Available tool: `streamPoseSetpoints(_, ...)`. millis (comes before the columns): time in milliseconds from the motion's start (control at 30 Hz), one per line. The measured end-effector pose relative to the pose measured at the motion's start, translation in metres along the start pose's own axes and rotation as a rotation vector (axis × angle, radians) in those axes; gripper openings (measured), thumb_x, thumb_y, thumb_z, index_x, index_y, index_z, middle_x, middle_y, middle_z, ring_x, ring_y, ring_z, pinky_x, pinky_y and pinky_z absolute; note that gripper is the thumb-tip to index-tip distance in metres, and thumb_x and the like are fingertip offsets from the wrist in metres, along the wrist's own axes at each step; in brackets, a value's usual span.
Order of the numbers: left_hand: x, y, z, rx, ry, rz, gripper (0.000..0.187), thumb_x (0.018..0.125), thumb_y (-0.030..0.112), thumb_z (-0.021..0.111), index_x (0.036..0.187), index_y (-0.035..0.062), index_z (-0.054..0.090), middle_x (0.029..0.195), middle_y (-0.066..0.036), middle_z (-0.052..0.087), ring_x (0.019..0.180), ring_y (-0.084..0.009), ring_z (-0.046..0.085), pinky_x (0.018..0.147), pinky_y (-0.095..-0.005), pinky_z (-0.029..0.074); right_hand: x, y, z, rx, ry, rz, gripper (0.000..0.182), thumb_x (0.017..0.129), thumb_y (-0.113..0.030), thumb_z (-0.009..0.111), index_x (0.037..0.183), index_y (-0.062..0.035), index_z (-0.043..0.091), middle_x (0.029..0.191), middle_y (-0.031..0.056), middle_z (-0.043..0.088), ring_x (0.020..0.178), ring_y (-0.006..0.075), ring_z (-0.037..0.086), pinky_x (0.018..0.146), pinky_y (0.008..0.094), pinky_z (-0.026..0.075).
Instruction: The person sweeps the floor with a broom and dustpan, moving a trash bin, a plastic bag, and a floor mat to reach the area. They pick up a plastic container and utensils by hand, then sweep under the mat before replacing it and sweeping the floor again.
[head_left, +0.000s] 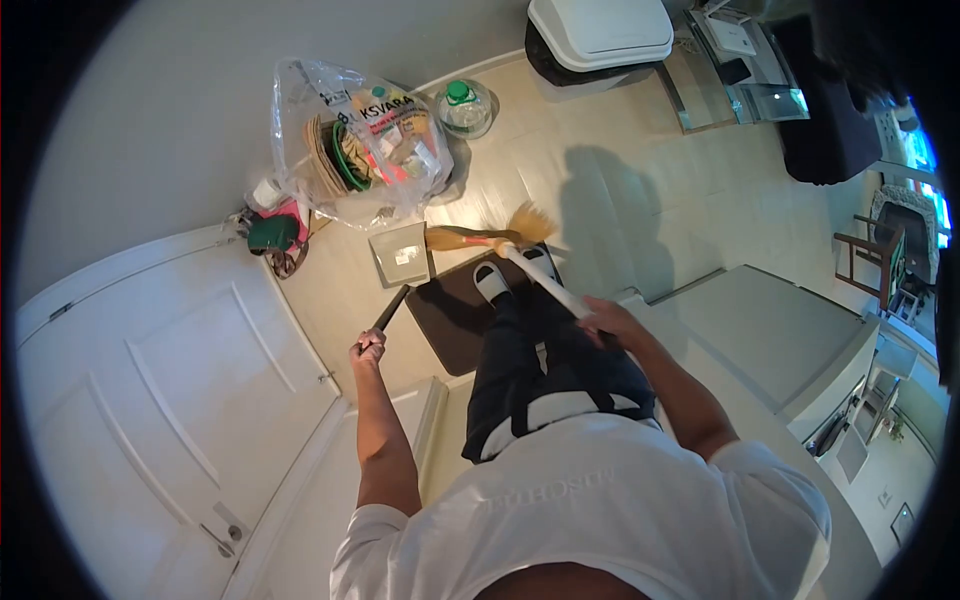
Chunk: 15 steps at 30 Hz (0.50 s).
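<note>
My left hand [369, 347] is wrapped round the dark handle of a dustpan [403, 255]. The pan, pale inside, lies at the edge of a dark floor mat [443, 322]. My right hand [606, 322] grips the pale shaft of a broom [540, 277], just in front of my dark trousers. The broom's straw bristles fan out over the floor above the mat, with one end at the dustpan's right side. My feet in white-banded slippers stand on the mat.
Along the wall are a clear plastic bag [362, 150] of mixed items, a large bottle [465, 110] with a green cap and a white-lidded bin [600, 35]. A white door [170, 390] is at the left. A pale cabinet [765, 335] and a chair [885, 262] are at the right.
</note>
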<state>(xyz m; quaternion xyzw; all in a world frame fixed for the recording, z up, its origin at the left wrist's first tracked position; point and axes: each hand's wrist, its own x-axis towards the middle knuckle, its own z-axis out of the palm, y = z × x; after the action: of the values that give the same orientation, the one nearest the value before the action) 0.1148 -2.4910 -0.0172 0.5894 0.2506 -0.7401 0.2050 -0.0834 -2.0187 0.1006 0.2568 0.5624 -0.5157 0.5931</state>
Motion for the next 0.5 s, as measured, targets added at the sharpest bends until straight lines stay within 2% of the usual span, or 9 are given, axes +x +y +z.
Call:
streamPoseSetpoints(100, 0.030, 0.021, 0.005, -0.266, 0.060, -0.146, 0.013, 0.064, 0.007, 0.035, 0.051, 0.0049, 0.034, 0.063, -0.012, 0.036, 0.045, -0.0130, 0.031, 0.030, -0.0203, 0.029, -0.067, -0.009, -0.022, -0.014, 0.150, 0.002, 0.067, 0.072, -0.006, 0.056, 0.130, -0.0053, 0.021, 0.056, 0.0039, 0.048, 0.040, 0.0107, 0.044, 0.036, 0.0242, 0.038)
streamPoseSetpoints(133, 0.038, 0.027, 0.005, -0.266, 0.054, -0.158, 0.013, 0.064, 0.007, 0.035, 0.051, 0.0049, 0.034, 0.063, -0.012, 0.036, 0.045, -0.0130, 0.031, 0.030, -0.0203, 0.029, -0.080, -0.011, -0.028, -0.004, 0.237, 0.041, 0.067, 0.072, -0.006, 0.055, 0.130, -0.0093, 0.022, 0.056, 0.0036, 0.047, 0.040, 0.0110, 0.044, 0.036, 0.0250, 0.038)
streamPoseSetpoints(200, 0.047, 0.041, 0.004, -0.327, 0.041, -0.249, 0.006, 0.065, 0.005, 0.037, 0.063, 0.0004, 0.040, 0.072, -0.014, 0.037, 0.050, -0.0153, 0.036, 0.034, -0.0213, 0.033, -0.081, -0.006, -0.029, 0.012, 0.322, 0.076, 0.067, 0.072, -0.005, 0.054, 0.130, -0.0132, 0.023, 0.055, 0.0032, 0.046, 0.041, 0.0113, 0.044, 0.036, 0.0258, 0.038)
streamPoseSetpoints(267, 0.054, 0.058, -0.006, -0.419, -0.092, -0.438, 0.019, 0.069, 0.003, 0.040, 0.086, -0.0062, 0.041, 0.080, -0.015, 0.038, 0.057, -0.0185, 0.040, 0.042, -0.0236, 0.039, -0.060, -0.001, -0.032, 0.112, 0.443, 0.006, 0.064, 0.073, -0.003, 0.051, 0.129, -0.0033, 0.021, 0.053, 0.0036, 0.045, 0.038, 0.0112, 0.043, 0.034, 0.0263, 0.038)
streamPoseSetpoints(300, 0.051, 0.060, -0.013, -0.423, -0.139, -0.372, 0.026, 0.071, 0.002, 0.040, 0.095, -0.0073, 0.037, 0.084, -0.016, 0.039, 0.061, -0.0210, 0.043, 0.048, -0.0272, 0.042, -0.036, -0.001, -0.032, 0.084, 0.531, -0.012, 0.045, 0.074, -0.002, 0.049, 0.117, -0.0004, 0.036, 0.051, 0.0029, 0.042, 0.038, 0.0111, 0.043, 0.033, 0.0265, 0.038)
streamPoseSetpoints(333, 0.046, 0.056, -0.017, -0.426, -0.185, -0.303, 0.033, 0.073, 0.002, 0.041, 0.104, -0.0084, 0.034, 0.087, -0.018, 0.041, 0.066, -0.0234, 0.046, 0.054, -0.0309, 0.044, -0.008, 0.002, -0.041, 0.087, 0.531, -0.012, 0.045, 0.074, -0.002, 0.049, 0.117, -0.0004, 0.036, 0.051, 0.0029, 0.042, 0.038, 0.0111, 0.043, 0.033, 0.0265, 0.038)
streamPoseSetpoints(400, 0.031, 0.027, -0.023, -0.347, -0.203, 0.001, 0.035, 0.076, 0.005, 0.039, 0.108, -0.0087, 0.034, 0.099, -0.023, 0.042, 0.080, -0.0276, 0.048, 0.063, -0.0378, 0.044, 0.046, 0.002, -0.061, 0.280, 0.488, -0.132, 0.022, 0.074, -0.002, 0.049, 0.095, -0.0016, 0.041, 0.049, 0.0026, 0.041, 0.037, 0.0111, 0.042, 0.033, 0.0261, 0.037)
streamPoseSetpoints(433, 0.039, 0.025, -0.035, -0.351, -0.209, -0.011, 0.039, 0.079, 0.016, 0.036, 0.111, -0.0070, 0.035, 0.105, -0.025, 0.041, 0.090, -0.0308, 0.047, 0.068, -0.0416, 0.044, 0.062, -0.009, -0.062, 0.330, 0.466, -0.164, 0.014, 0.074, -0.001, 0.048, 0.079, -0.0047, 0.036, 0.050, 0.0026, 0.041, 0.038, 0.0104, 0.041, 0.033, 0.0251, 0.037)
streamPoseSetpoints(500, 0.074, 0.011, -0.061, -0.294, 0.016, 0.077, 0.052, 0.086, 0.039, 0.022, 0.113, -0.0023, 0.038, 0.102, -0.021, 0.046, 0.092, -0.0315, 0.047, 0.070, -0.0443, 0.043, 0.074, -0.031, -0.066, 0.407, 0.380, -0.119, 0.015, 0.074, -0.001, 0.048, 0.085, -0.0041, 0.038, 0.051, 0.0022, 0.041, 0.038, 0.0097, 0.041, 0.034, 0.0245, 0.037)
